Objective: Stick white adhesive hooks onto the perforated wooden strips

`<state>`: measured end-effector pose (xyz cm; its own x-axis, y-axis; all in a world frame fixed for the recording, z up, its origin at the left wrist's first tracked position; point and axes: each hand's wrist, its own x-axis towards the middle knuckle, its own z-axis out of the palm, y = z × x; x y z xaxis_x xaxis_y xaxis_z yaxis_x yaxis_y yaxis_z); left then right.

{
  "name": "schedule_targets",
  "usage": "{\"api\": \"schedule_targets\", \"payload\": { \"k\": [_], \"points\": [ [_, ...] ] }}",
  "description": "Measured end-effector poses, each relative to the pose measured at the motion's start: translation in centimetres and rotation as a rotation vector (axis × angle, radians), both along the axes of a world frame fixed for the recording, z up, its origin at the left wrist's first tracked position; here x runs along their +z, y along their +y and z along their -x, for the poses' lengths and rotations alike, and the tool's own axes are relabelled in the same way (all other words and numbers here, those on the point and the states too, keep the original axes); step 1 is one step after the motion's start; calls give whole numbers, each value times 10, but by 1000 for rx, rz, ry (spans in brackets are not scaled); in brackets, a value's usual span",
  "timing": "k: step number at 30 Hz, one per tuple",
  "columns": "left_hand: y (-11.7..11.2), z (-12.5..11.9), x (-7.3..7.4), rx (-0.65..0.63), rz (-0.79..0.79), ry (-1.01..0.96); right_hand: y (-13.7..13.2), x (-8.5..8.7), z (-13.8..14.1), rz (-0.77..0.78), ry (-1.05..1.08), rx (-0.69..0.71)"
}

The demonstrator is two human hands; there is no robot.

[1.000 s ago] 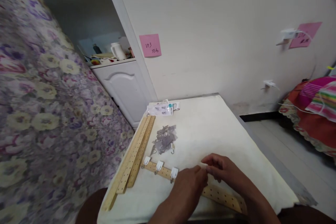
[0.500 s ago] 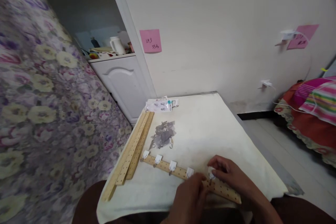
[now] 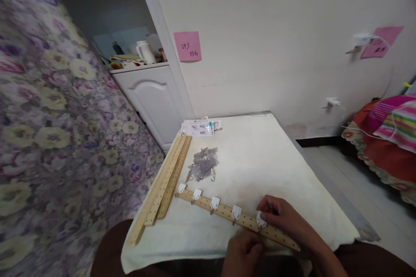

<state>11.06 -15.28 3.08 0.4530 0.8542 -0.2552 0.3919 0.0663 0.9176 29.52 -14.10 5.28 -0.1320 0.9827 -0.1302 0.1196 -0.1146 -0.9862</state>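
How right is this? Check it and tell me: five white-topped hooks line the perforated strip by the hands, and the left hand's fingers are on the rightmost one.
One slip: the head view shows the right hand, not the left hand, with its fingers on the rightmost hook. Five white-topped hooks do line the perforated strip.

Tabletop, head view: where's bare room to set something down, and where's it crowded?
Largest: the cloth right of the grey pile, between the wall and the right hand. Smaller: front left, between the hookless strips, hooked strip and left hand. Crowded: left edge, with hookless strips and packets, and the hooked strip's right half, both hands close by.
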Motion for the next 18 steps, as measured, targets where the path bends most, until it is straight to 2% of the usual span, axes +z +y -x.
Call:
{"api": "schedule_targets", "payload": {
  "k": [4, 6, 11, 18],
  "points": [
    [1, -9, -9, 86, 299, -191, 1, -2, 0, 8, -33, -4],
    [0, -13, -9, 102, 368, -216, 1, -3, -1, 11, -58, -1],
    [-2, -18, -4, 84, 422, -208, 2, -4, -2, 11, -99, 2],
    [0, -15, -7, 42, 453, -235, -1, 1, -3, 43, -115, -9]
  ]
}}
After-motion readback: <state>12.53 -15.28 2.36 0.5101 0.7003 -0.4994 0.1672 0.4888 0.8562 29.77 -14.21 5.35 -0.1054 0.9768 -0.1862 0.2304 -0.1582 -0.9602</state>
